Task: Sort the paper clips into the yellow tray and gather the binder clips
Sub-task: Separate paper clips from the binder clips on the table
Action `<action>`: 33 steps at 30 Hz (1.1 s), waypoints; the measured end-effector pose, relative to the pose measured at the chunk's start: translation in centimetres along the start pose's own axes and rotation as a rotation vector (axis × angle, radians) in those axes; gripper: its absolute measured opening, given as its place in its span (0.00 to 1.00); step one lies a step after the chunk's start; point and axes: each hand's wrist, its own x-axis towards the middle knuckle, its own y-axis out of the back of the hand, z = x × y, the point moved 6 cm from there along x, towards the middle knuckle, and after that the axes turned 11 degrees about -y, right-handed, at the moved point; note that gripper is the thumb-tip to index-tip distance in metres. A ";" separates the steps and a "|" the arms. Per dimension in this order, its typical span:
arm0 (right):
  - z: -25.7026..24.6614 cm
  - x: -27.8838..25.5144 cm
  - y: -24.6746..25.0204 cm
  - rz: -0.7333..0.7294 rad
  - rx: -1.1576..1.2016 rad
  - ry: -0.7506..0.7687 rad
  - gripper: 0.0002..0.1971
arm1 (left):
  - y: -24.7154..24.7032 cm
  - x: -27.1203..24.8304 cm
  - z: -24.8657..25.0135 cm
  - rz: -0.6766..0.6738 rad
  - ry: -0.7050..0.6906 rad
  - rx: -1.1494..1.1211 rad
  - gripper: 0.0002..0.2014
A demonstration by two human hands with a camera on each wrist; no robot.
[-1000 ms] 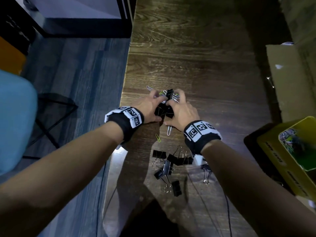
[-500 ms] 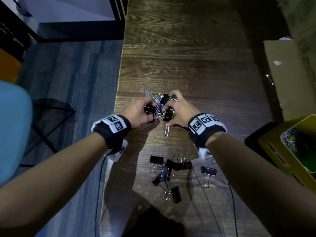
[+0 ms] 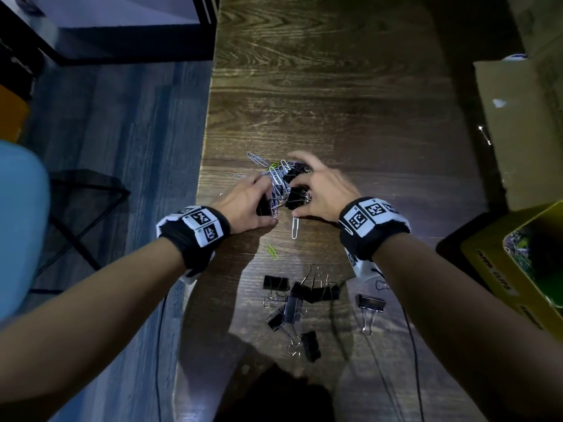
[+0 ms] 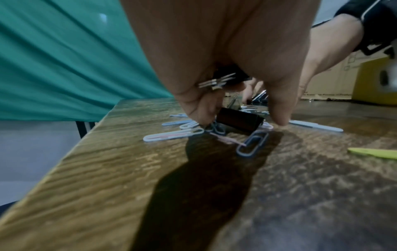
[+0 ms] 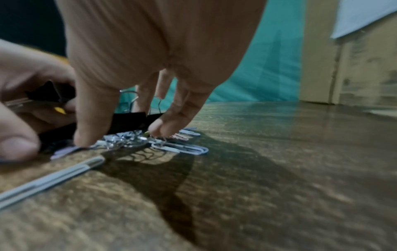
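A mixed pile of white and coloured paper clips (image 3: 278,178) and black binder clips lies mid-table. My left hand (image 3: 268,205) grips black binder clips (image 4: 238,121) at the pile's near left side, and their metal handles (image 4: 214,83) stick out between its fingers. My right hand (image 3: 300,193) arches over the pile's right side, its thumb (image 5: 92,122) and fingers (image 5: 171,125) pinching a black binder clip (image 5: 128,118). Nearer me lie several gathered binder clips (image 3: 292,303). The yellow tray (image 3: 487,263) stands at the near right.
A white paper clip (image 3: 295,228) and a green one (image 3: 272,251) lie loose just short of the pile. A cardboard box (image 3: 518,132) runs along the table's right side. The table's left edge (image 3: 201,178) is close to my left hand, with floor and a teal chair beyond.
My hands, pressed together on the pile a second ago, have drawn apart. The left hand came away to the near left with binder clips, and the paper clips between them now lie exposed.
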 end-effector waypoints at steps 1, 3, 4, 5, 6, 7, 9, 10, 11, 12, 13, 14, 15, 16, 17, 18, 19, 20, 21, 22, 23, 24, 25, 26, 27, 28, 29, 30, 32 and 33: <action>-0.2 0.2 -0.2 -0.021 -0.016 0.017 0.29 | -0.3 0.0 0.0 -0.008 0.001 0.008 0.22; -0.3 0.4 -0.5 -0.046 0.004 0.030 0.29 | -0.5 -0.1 -0.3 -0.003 0.000 -0.002 0.21; -0.2 0.5 -0.5 -0.045 0.035 0.021 0.29 | -0.4 -0.2 -0.3 0.004 -0.010 -0.007 0.21; -0.1 0.6 -0.5 -0.034 0.070 0.006 0.29 | -0.1 -0.3 -0.3 0.012 -0.022 -0.005 0.21; 0.0 0.5 -0.4 -0.017 0.105 -0.009 0.29 | 0.4 -0.3 -0.2 0.026 -0.036 0.000 0.20; 0.1 0.4 -0.2 0.008 0.138 -0.020 0.28 | 1.0 -0.3 -0.2 0.042 -0.044 0.005 0.19; 0.3 0.2 0.6 0.059 0.192 -0.041 0.28 | 2.9 0.0 -0.7 0.088 -0.033 0.019 0.18; 0.5 0.1 1.0 0.081 0.213 -0.055 0.28 | 3.9 0.4 -1.2 0.121 -0.017 0.033 0.18; 0.9 0.1 1.5 0.103 0.235 -0.070 0.27 | 4.9 0.9 -1.9 0.150 0.006 0.047 0.18; 1.3 0.0 1.9 0.120 0.257 -0.088 0.27 | 5.7 1.5 -2.6 0.170 0.034 0.061 0.18; 1.7 -0.1 2.2 0.137 0.275 -0.111 0.27 | 6.2 2.2 -3.4 0.185 0.072 0.078 0.17; 2.1 -0.2 2.6 0.154 0.287 -0.135 0.27 | 6.7 3.0 -4.0 0.195 0.114 0.093 0.16; 2.5 -0.3 3.0 0.172 0.310 -0.163 0.27 | 7.0 3.8 -4.5 0.200 0.159 0.102 0.15; 2.9 -0.5 3.3 0.195 0.341 -0.191 0.28 | 7.2 4.6 -4.9 0.200 0.198 0.104 0.15; 3.4 -0.6 3.6 0.229 0.375 -0.215 0.28 | 7.1 5.4 -5.3 0.191 0.230 0.101 0.14; 4.0 -0.8 4.0 0.266 0.398 -0.247 0.28 | 7.0 6.2 -5.4 0.182 0.241 0.096 0.15; 4.9 -1.0 4.3 0.309 0.415 -0.291 0.28 | 6.8 6.9 -5.3 0.171 0.238 0.093 0.15; 6.1 -1.2 4.6 0.351 0.428 -0.352 0.28 | 6.5 7.5 -5.2 0.165 0.222 0.087 0.15; 7.5 -1.4 4.8 0.378 0.437 -0.428 0.28 | 6.4 8.1 -5.0 0.161 0.197 0.079 0.15; 9.0 -1.7 4.8 0.383 0.429 -0.515 0.28 | 6.2 8.5 -4.7 0.158 0.163 0.069 0.15; 10.4 -2.0 4.8 0.371 0.401 -0.593 0.28 | 6.1 8.7 -4.3 0.149 0.129 0.057 0.16; 11.6 -2.4 4.7 0.351 0.376 -0.652 0.29 | 6.0 8.9 -3.9 0.138 0.089 0.047 0.16; 12.5 -2.6 4.6 0.329 0.363 -0.691 0.29 | 6.0 8.8 -3.6 0.145 0.038 0.052 0.17; 13.1 -2.8 4.7 0.320 0.354 -0.709 0.29 | 6.3 8.6 -3.4 0.175 -0.015 0.070 0.17; 13.4 -3.0 4.6 0.321 0.344 -0.710 0.29 | 6.6 8.0 -3.3 0.226 -0.052 0.088 0.16; 13.5 -3.2 4.7 0.326 0.330 -0.702 0.29 | 7.0 7.2 -3.2 0.291 -0.073 0.104 0.15; 13.5 -3.4 4.7 0.323 0.308 -0.701 0.29 | 7.3 6.1 -3.2 0.360 -0.093 0.121 0.13; 13.5 -3.6 4.6 0.315 0.276 -0.705 0.31 | 7.4 4.9 -3.1 0.417 -0.111 0.141 0.11; 13.2 -4.3 4.4 0.293 0.195 -0.728 0.35 | 6.6 2.8 -3.1 0.430 -0.139 0.177 0.12; 12.6 -4.6 4.5 0.314 0.140 -0.723 0.36 | 5.8 2.1 -3.1 0.384 -0.152 0.198 0.12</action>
